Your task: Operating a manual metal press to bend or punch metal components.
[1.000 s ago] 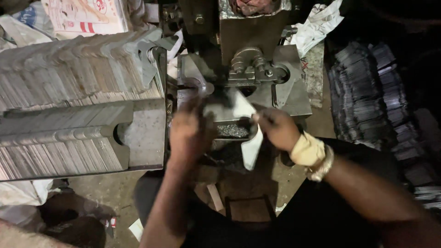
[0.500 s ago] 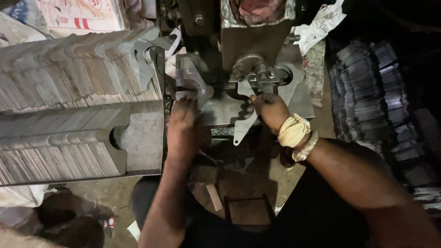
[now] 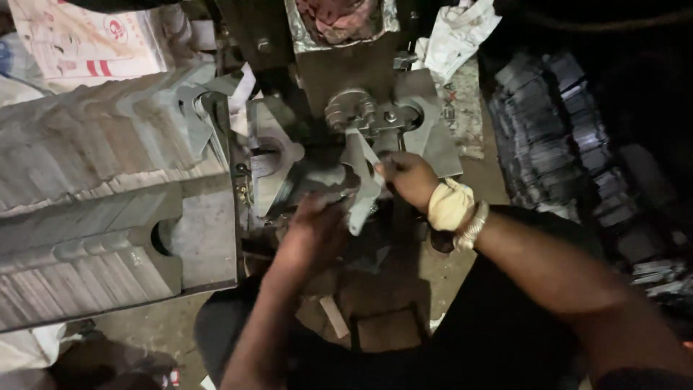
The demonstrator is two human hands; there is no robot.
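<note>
Centre of frame: right hand (image 3: 406, 177), wrist wrapped in cloth with a bracelet, pinches the upper edge of a flat grey sheet-metal blank (image 3: 363, 180) that hangs tilted in front of the press die (image 3: 354, 115). Left hand (image 3: 317, 224), just below and left of it, is curled under the blank's lower end and the dark metal block there; fingers closed, but exact grip is blurred, so I cannot tell how firmly it holds. Blank sits at mid-frame, touching both hands, just below the round die parts of the stamping press (image 3: 339, 65) in upper centre. Left half of frame: big stack of cut metal plates (image 3: 94, 217) with notched profiles, lying on edge. Right edge: darker pile of stamped pieces (image 3: 563, 137). Upper left: printed paper sack (image 3: 79, 36). Crumpled white rag (image 3: 455, 29) at upper right of the press. Judged step: blank being positioned at the die, not seated flat. Next move would call for squaring the blank against the die stops, with fingers kept clear of the ram.
</note>
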